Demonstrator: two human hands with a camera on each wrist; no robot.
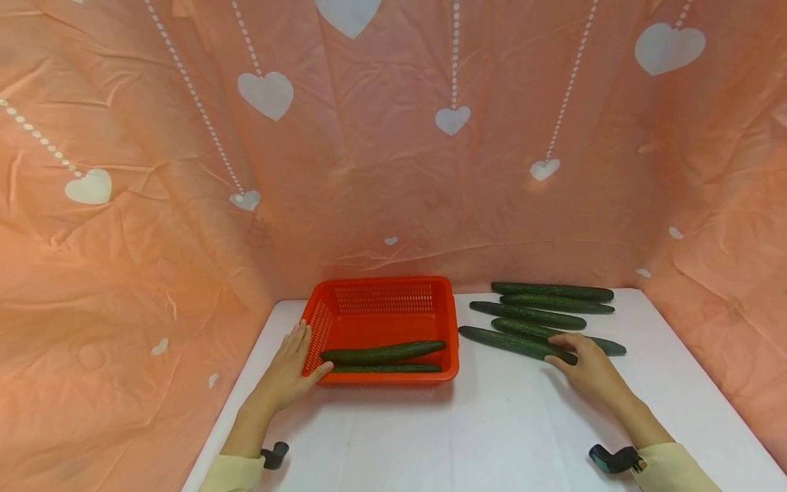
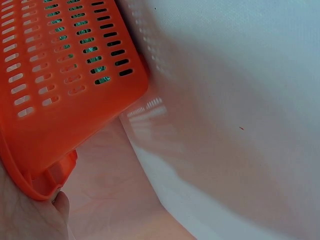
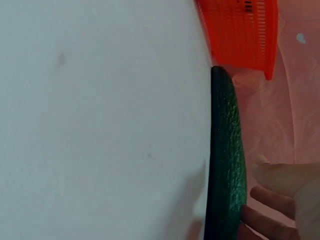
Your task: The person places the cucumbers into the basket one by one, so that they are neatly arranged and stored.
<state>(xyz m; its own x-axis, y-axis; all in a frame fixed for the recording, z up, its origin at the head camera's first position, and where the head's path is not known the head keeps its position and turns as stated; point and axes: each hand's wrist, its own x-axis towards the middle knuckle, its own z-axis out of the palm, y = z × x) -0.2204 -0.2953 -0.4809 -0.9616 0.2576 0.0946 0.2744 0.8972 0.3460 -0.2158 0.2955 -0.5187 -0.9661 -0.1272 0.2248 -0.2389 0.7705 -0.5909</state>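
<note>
An orange slotted basket (image 1: 381,290) stands on the white table (image 1: 504,424), with two dark green cucumbers (image 1: 384,352) lying inside along its front wall. My left hand (image 1: 294,365) rests against the basket's front-left corner, fingers straight along the side wall and thumb at the front rim. The left wrist view shows that corner of the basket (image 2: 65,75) lying against my palm (image 2: 30,215). My right hand (image 1: 581,359) straddles the right end of the nearest loose cucumber (image 1: 513,343), thumb on the near side and fingers over the far side. That cucumber (image 3: 227,150) still lies flat on the table.
Several more cucumbers (image 1: 552,292) lie side by side on the table right of the basket, toward the back. A pink cloth with white hearts (image 1: 393,171) walls in the back and both sides. Black wrist mounts (image 1: 615,459) show at my cuffs.
</note>
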